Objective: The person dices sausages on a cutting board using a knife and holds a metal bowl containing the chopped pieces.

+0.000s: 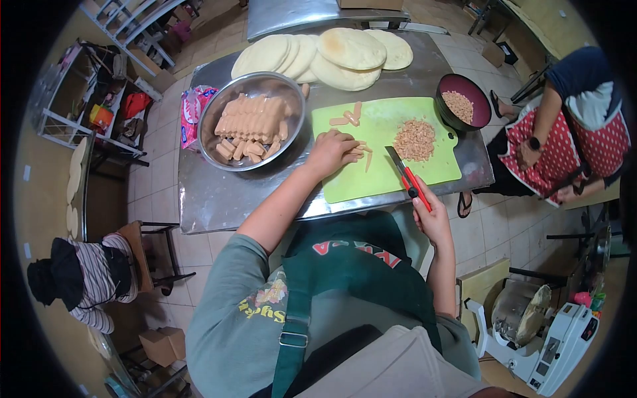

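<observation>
Has the steel bowl (pixel 210 119) of sausages (pixel 251 118) by the table's (pixel 225 199) left edge, probably for reach. With left hand (pixel 330 154) fingers bunched, seemingly steadies sausage strips (pixel 367 161) on the green board (pixel 358 187). Near the front edge, grips the red cutter (pixel 409 178) in wrapped right hand (pixel 432 215) fingers, likely for control. Has chopped pieces (pixel 415 139), then the dark bowl (pixel 482 109), toward the right edge.

Even indoor light, wide fisheye view with blackened corners.
Pale light seems to come from overhead, its source out of frame, leaving whitish glare on the steel bench (pixel 206 201) and bright reflections in the metal bowl (pixel 247 83). The green cutting board (pixel 352 182) is brightly lit, the chopped pieces (pixel 415 140) on it fairly distinct. Toward the rim, straight lines bow, the mixer (pixel 561 345) tilts, and detail softens into dimness.
</observation>
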A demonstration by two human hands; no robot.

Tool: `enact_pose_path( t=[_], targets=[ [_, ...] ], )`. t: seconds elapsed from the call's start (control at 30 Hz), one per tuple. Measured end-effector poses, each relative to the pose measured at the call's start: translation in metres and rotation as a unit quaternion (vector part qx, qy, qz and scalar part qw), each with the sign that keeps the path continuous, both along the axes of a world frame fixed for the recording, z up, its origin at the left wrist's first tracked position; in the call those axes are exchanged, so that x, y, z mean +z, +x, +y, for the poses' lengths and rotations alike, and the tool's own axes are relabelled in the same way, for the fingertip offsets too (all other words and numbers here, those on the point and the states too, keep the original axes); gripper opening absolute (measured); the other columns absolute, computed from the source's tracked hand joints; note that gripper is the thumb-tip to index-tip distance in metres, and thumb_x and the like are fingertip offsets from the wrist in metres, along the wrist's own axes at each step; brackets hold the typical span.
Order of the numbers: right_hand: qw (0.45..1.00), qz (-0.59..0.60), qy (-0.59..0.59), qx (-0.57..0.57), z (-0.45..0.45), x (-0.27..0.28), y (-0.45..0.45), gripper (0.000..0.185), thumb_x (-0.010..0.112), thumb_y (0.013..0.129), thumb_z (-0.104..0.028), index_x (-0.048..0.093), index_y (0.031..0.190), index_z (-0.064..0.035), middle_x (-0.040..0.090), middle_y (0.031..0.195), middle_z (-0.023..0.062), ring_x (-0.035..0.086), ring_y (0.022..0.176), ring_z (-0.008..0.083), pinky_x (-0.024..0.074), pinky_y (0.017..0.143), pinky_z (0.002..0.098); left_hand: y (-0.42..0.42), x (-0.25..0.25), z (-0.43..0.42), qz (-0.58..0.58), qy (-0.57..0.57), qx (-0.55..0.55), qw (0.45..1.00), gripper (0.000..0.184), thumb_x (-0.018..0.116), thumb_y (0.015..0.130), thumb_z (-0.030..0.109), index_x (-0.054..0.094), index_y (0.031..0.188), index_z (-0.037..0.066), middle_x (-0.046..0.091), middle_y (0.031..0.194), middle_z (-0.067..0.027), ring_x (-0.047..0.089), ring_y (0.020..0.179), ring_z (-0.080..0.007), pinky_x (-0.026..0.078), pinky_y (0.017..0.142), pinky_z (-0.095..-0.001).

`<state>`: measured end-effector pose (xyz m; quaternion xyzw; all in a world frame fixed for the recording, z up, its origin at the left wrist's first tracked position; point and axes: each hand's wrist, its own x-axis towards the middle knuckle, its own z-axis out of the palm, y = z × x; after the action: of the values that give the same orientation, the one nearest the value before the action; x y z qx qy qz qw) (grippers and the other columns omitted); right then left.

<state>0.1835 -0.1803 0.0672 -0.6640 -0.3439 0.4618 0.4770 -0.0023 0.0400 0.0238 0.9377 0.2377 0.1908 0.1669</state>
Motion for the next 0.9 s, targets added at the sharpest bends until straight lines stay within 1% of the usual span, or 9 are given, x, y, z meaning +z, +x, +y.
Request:
enact_pose_path(
  t=[0.07, 0.13, 0.27, 0.33, 0.43, 0.53, 0.63, 0.87, 0.9],
  targets=[
    [1.0, -0.006, 0.003, -0.002, 0.0, 0.0, 0.0, 0.048, 0.05, 0.092, -0.013, 0.04, 0.138, -0.0202, 0.042, 0.058, -0.006, 0.037, 0.045, 0.0017, 0.0309, 0.039, 0.0169, 0.004, -0.005, -0.006, -0.025, 0.007, 0.027, 0.999, 0.041, 0.071, 0.068, 0.028, 0.063, 0.105, 0.012, 0.063, 0.096, -0.005, 0.055, 0.093, -0.028, 0.043, 0.082, -0.0381],
    [1.0, 0.013, 0.001, -0.006, 0.0, 0.004, 0.0, 0.047, 0.049, 0.09, -0.006, 0.042, 0.136, -0.0145, 0.049, 0.071, -0.0052, 0.039, 0.053, 0.0022, 0.0342, 0.046, 0.0168, 0.005, -0.001, -0.012, -0.032, 0.003, 0.059, 0.998, 0.043, 0.072, 0.069, 0.027, 0.063, 0.106, 0.009, 0.062, 0.094, -0.0083, 0.055, 0.087, -0.0294, 0.044, 0.078, -0.0381],
    [1.0, -0.01, 0.003, -0.007, 0.0, 0.002, -0.001, 0.047, 0.05, 0.09, -0.006, 0.042, 0.136, -0.0139, 0.051, 0.073, -0.0046, 0.04, 0.054, 0.0022, 0.0353, 0.048, 0.0166, 0.0, 0.01, -0.012, -0.081, -0.064, 0.08, 0.991, 0.041, 0.071, 0.069, 0.027, 0.063, 0.105, 0.009, 0.062, 0.096, -0.009, 0.056, 0.091, -0.03, 0.044, 0.077, -0.0405],
    [1.0, -0.019, 0.009, -0.006, -0.001, 0.001, -0.001, 0.047, 0.05, 0.09, -0.006, 0.043, 0.136, -0.0138, 0.052, 0.075, -0.0042, 0.04, 0.055, 0.0024, 0.0359, 0.049, 0.0167, -0.008, 0.017, -0.007, -0.083, -0.114, 0.082, 0.987, 0.036, 0.066, 0.075, 0.018, 0.06, 0.107, 0.002, 0.062, 0.094, -0.0179, 0.058, 0.087, -0.0351, 0.045, 0.076, -0.0413],
    [1.0, -0.026, 0.012, 0.002, -0.002, 0.0, 0.0, 0.047, 0.05, 0.09, -0.006, 0.043, 0.136, -0.0139, 0.051, 0.075, -0.0042, 0.04, 0.055, 0.0031, 0.0359, 0.049, 0.0173, -0.018, 0.016, 0.001, -0.057, -0.156, 0.1, 0.981, 0.027, 0.059, 0.08, 0.01, 0.06, 0.105, 0.001, 0.061, 0.09, -0.0213, 0.059, 0.086, -0.0367, 0.046, 0.074, -0.0408],
    [0.998, -0.054, 0.04, 0.008, 0.0, -0.008, -0.001, 0.047, 0.05, 0.092, -0.012, 0.041, 0.137, -0.0192, 0.043, 0.06, -0.0052, 0.039, 0.048, 0.002, 0.0328, 0.04, 0.0169, -0.018, 0.007, 0.004, -0.07, -0.096, 0.086, 0.989, 0.021, 0.053, 0.079, 0.004, 0.062, 0.098, 0.003, 0.061, 0.082, -0.0202, 0.059, 0.08, -0.0375, 0.046, 0.07, -0.0422],
    [0.999, -0.043, -0.003, 0.004, 0.0, 0.006, -0.006, 0.048, 0.051, 0.09, -0.006, 0.043, 0.136, -0.0139, 0.051, 0.075, -0.0041, 0.041, 0.056, 0.0039, 0.0371, 0.052, 0.0182, -0.014, 0.001, 0.009, -0.07, -0.073, 0.101, 0.99, 0.016, 0.053, 0.078, 0.005, 0.061, 0.091, 0.005, 0.06, 0.079, -0.0185, 0.058, 0.077, -0.0369, 0.045, 0.069, -0.0437],
    [0.999, -0.036, 0.002, -0.009, -0.005, 0.002, -0.004, 0.048, 0.05, 0.09, -0.005, 0.042, 0.136, -0.0145, 0.052, 0.078, -0.0039, 0.041, 0.057, 0.0035, 0.0372, 0.053, 0.0179, -0.007, -0.004, 0.021, 0.001, -0.043, 0.125, 0.991, 0.019, 0.053, 0.077, 0.004, 0.055, 0.096, 0.006, 0.061, 0.08, -0.0178, 0.059, 0.079, -0.0363, 0.046, 0.071, -0.0443],
    [0.999, -0.041, 0.022, -0.007, -0.005, -0.003, -0.002, 0.048, 0.05, 0.091, -0.009, 0.041, 0.137, -0.0175, 0.048, 0.069, -0.0044, 0.04, 0.052, 0.003, 0.0352, 0.047, 0.0176, -0.006, -0.003, 0.022, 0.001, -0.043, 0.123, 0.991, 0.019, 0.053, 0.077, 0.004, 0.055, 0.096, 0.006, 0.061, 0.08, -0.0178, 0.059, 0.079, -0.0363, 0.046, 0.071, -0.0443]
  ],
)
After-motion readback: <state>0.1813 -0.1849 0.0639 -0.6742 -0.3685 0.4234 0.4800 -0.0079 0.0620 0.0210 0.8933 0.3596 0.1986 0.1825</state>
